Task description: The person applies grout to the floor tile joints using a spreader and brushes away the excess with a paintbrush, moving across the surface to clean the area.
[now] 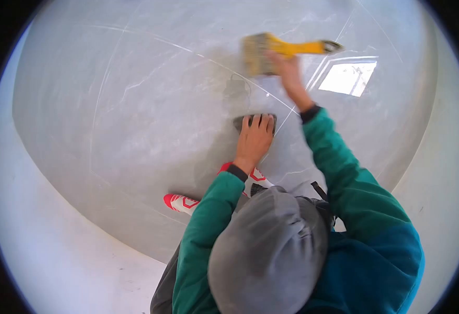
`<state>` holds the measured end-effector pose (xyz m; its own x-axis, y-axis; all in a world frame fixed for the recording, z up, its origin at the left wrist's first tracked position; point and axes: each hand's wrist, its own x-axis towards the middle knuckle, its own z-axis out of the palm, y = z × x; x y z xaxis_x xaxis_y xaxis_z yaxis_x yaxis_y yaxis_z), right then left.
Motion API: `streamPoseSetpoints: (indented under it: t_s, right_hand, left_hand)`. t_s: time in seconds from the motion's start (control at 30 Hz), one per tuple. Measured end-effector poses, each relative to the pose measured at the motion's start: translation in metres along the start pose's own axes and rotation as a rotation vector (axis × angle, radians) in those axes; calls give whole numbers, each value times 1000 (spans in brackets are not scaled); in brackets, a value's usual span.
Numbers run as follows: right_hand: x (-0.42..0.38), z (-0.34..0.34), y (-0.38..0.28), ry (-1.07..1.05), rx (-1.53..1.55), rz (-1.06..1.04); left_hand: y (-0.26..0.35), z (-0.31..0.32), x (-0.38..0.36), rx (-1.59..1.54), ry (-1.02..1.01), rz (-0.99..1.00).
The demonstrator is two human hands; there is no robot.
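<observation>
My right hand (288, 73) is closed on a wide brush with a yellow handle (297, 48), gripping it near the head. The pale, broad brush head (255, 55) points left, and motion smears it. Lower down, my left hand (255, 138) lies over a dark grey pad (243, 123) on the floor, its fingers bent across the top. Most of the pad is hidden beneath that hand. Both arms reach forward in green sleeves with dark cuffs.
Glossy grey veined floor tiles (151, 115) with pale joints spread around me. A bright window reflection (348, 77) lies to the right. My feet in red-and-white socks (182, 202) are close behind my left hand. White walls (46, 225) border the floor.
</observation>
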<state>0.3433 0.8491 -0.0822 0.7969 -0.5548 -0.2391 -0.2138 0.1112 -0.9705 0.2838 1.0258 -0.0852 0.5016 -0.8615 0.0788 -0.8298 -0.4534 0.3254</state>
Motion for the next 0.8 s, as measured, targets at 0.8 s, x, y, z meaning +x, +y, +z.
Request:
streamPoseSetpoints:
  t_s: [0.8]
  right_hand:
    - [-101, -139, -64, 367, -432, -18]
  left_hand:
    - [-54, -105, 57, 38, -176, 231]
